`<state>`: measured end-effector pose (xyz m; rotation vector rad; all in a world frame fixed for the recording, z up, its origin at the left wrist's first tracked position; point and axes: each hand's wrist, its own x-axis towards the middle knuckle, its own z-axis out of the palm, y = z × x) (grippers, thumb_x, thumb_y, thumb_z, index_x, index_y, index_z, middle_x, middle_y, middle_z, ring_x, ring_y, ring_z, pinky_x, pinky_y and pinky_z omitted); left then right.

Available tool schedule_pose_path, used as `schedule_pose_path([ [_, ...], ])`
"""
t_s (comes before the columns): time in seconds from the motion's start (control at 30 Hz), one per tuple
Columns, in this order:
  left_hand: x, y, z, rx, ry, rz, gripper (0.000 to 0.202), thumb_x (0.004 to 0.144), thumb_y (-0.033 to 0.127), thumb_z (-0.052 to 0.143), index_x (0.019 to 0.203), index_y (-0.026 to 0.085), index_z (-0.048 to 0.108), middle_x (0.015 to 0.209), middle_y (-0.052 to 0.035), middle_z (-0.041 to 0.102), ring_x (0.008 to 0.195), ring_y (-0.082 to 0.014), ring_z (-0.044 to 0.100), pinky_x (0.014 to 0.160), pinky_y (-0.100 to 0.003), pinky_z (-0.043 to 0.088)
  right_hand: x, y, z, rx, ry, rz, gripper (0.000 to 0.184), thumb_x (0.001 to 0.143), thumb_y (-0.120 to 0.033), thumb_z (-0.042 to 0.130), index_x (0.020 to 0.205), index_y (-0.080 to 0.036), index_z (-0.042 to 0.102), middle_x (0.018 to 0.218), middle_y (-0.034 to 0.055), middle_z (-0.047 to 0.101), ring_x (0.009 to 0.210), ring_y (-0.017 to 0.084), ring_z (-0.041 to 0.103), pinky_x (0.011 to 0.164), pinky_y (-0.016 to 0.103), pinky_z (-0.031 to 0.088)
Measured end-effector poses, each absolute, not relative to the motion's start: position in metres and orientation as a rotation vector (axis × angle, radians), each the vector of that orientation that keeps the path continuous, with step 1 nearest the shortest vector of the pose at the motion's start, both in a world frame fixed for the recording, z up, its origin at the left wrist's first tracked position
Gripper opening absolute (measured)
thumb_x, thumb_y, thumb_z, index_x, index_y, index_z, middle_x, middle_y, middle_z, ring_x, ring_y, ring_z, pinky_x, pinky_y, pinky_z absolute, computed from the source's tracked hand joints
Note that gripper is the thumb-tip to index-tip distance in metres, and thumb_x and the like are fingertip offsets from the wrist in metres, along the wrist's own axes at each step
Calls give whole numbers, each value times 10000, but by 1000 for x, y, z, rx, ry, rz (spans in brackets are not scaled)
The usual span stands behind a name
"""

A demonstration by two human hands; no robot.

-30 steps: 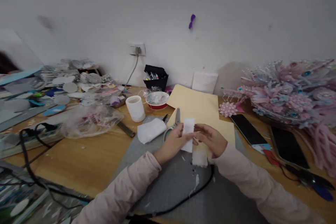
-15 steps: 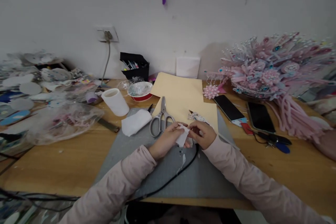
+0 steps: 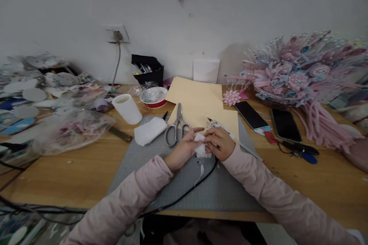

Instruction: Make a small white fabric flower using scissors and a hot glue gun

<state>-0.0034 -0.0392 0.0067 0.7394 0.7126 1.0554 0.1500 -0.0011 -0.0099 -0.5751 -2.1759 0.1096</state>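
Both my hands meet over the grey mat (image 3: 178, 183) at the table's middle. My left hand (image 3: 183, 151) and my right hand (image 3: 220, 143) pinch a small piece of white fabric (image 3: 200, 148) between their fingertips, bunched up between them. Grey-handled scissors (image 3: 176, 127) lie just left of my left hand, half on a cream paper sheet (image 3: 198, 101). A folded white cloth (image 3: 149, 131) rests on the mat's far left corner. A black cable (image 3: 184, 196) runs from under my hands toward the table's front edge.
A white roll (image 3: 126, 108) and a red-rimmed bowl (image 3: 153, 97) stand behind the mat. Two phones (image 3: 251, 115) (image 3: 284, 124) lie at right beside a large pink beaded headdress (image 3: 301, 76). Plastic bags and craft scraps (image 3: 71, 130) crowd the left. A black pen holder (image 3: 148, 71) sits by the wall.
The white fabric piece was held up flat; now it is bunched small between both hands, lower over the mat. The camera view has shifted right and down.
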Motion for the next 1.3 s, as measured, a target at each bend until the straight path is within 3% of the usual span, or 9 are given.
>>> schedule_pose_path([
  [0.1,-2,-40,7,815,724,1048,568,627,97,610,1144,177,389,753,0,619,622,-121,589,627,-240,427,150,-3,-8,-621,-2114,192,191,706,-106,419,733,-208,579,812,51,591,771,178,542,664,337,428],
  [0.27,-2,-38,7,966,790,1099,618,679,188,610,1220,159,312,682,11,608,581,-103,561,562,-203,400,148,-5,-8,-825,-1934,442,172,709,-209,497,872,-183,543,757,48,605,674,162,574,634,307,468],
  [0.43,-3,-36,5,963,860,1034,572,652,297,651,1140,141,394,667,5,616,577,-119,580,577,-232,436,147,-4,-8,-865,-1960,495,74,730,-229,497,744,-197,562,699,38,623,671,160,588,617,282,468],
  [0.53,-3,-35,3,892,872,1012,422,643,345,650,981,136,509,726,-26,629,617,-147,607,626,-286,468,148,-5,-5,-836,-1969,414,88,738,-185,487,765,-195,570,701,34,636,661,152,587,607,274,458],
  [0.7,-5,-33,0,782,840,1105,241,641,295,665,791,130,573,757,-29,631,640,-121,600,654,-258,476,148,-8,-3,-663,-2103,128,136,741,-155,478,778,-203,600,762,40,638,730,163,568,664,309,420],
  [0.87,-4,-34,2,697,766,1120,223,685,297,630,806,113,594,752,-41,624,657,-113,590,667,-245,483,149,-10,-4,-719,-2183,-112,155,732,-153,502,805,-214,625,786,33,637,765,173,542,701,333,368],
  [1.03,-4,-32,4,717,819,1178,320,612,218,698,893,132,572,786,-20,617,695,-110,594,676,-238,482,152,-10,-2,-810,-2219,-38,173,713,-199,508,845,-202,619,837,46,635,805,186,540,734,340,355],
  [1.1,-5,-30,3,743,854,1195,362,592,216,710,910,132,558,780,-21,620,691,-121,603,671,-248,480,154,-9,-2,-861,-2244,25,229,703,-241,533,910,-173,599,902,74,634,854,205,539,760,348,352],
  [1.3,-12,-24,3,863,955,1240,281,638,297,662,827,116,558,731,-26,637,648,-116,594,653,-243,460,158,-10,-4,-926,-2571,210,634,606,-294,645,1186,-149,437,1030,101,620,975,258,510,863,414,277],
])
